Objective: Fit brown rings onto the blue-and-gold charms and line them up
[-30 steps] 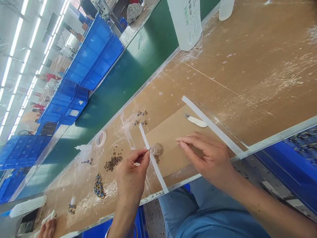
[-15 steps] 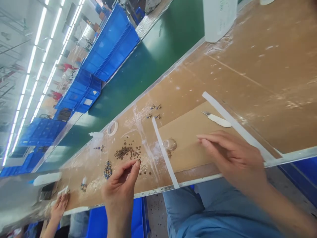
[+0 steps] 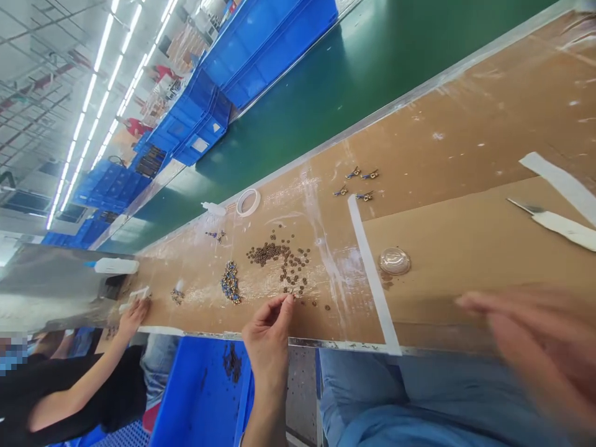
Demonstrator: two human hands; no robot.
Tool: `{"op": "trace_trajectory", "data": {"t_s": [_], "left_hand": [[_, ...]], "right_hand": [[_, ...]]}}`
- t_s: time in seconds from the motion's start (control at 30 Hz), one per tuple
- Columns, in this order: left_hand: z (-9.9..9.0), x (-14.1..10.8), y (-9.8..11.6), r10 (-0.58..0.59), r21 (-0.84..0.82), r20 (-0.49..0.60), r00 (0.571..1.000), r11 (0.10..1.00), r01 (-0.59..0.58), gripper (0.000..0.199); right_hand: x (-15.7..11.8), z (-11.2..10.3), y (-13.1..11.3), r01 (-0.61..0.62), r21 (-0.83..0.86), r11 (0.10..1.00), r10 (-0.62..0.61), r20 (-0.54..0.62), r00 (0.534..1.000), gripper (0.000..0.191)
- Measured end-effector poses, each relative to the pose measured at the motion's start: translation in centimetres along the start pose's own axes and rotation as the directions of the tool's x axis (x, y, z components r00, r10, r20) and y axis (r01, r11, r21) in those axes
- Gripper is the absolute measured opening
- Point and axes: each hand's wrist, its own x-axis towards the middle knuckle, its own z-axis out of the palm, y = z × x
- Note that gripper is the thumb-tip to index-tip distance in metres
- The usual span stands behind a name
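Nearest, the left hand (image 3: 270,329) is over the front edge of the table (image 3: 347,316), its thumb and finger pinching what seems a tiny piece (image 3: 292,291), too small to name exactly, just beside the scattered discs (image 3: 293,273). The right hand (image 3: 526,335) is blurred above the brown sheet (image 3: 442,267); its fingers look close together, but I cannot tell if they hold something. A little farther, the discs thicken into a heap, and a clear dish (image 3: 395,261) sits on the sheet. The pinch is only at the tips, so the piece could slip, and the near edge could let it drop toward the blue bin (image 3: 205,385) below. The loose discs could be pushed apart if the left hand sweeps low, and a hasty right hand could knock the dish. At the front edge the left wrist has little margin; the right hand has wider room on the sheet, between the dish and the knife (image 3: 563,230). Farther, the tape roll (image 3: 248,202) lies near the back edge, and beyond it runs the green belt (image 3: 395,62).
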Motion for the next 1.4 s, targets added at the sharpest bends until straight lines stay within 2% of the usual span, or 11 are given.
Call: {"op": "trace_trajectory", "data": {"t_s": [0.07,0.1,0.17,0.2,0.27,0.37,0.53,0.83,1.4], "left_hand": [[0.3,0.1,0.1,0.015,0.020,-0.004,1.000,1.000,-0.015,0.022],[0.5,0.2,0.0,0.019,0.035,-0.001,1.000,0.999,-0.019,0.021],[0.7,0.3,-0.2,0.024,0.062,0.010,1.000,0.998,-0.025,0.021],[0.9,0.3,-0.3,0.026,0.072,0.016,1.000,0.997,-0.027,0.021],[1.1,0.3,-0.6,0.029,0.082,0.019,0.999,0.996,-0.031,0.022],[1.3,0.3,-0.8,0.027,0.082,0.027,0.999,0.996,-0.029,0.022],[1.4,0.4,-0.1,-0.016,0.092,0.035,0.999,0.996,0.013,0.022],[1.5,0.9,0.8,-0.072,0.110,0.054,0.996,0.992,0.065,0.024],[1.7,1.2,1.1,-0.070,0.170,0.034,0.997,0.983,0.063,0.023]], "right_hand": [[0.2,1.5,-2.0,0.096,-0.009,0.995,-0.094,0.109,0.990,0.031],[0.4,2.5,-3.2,0.099,0.000,0.995,-0.098,0.128,0.987,0.030],[1.1,4.4,-5.3,0.025,0.099,0.995,-0.036,0.117,0.992,0.023],[1.5,5.3,-6.1,0.036,0.150,0.988,-0.052,0.110,0.993,0.022],[2.2,6.8,-7.0,0.038,0.225,0.974,-0.062,0.099,0.993,0.022],[2.8,7.9,-6.9,0.027,0.254,0.967,-0.056,0.106,0.993,0.022],[2.5,8.3,-6.2,0.019,0.221,0.975,-0.046,0.120,0.992,0.023],[2.2,8.4,-6.1,-0.015,0.282,0.959,-0.023,0.130,0.991,0.019],[2.5,7.9,-5.9,-0.058,0.347,0.936,0.029,0.088,0.996,0.014]]}}
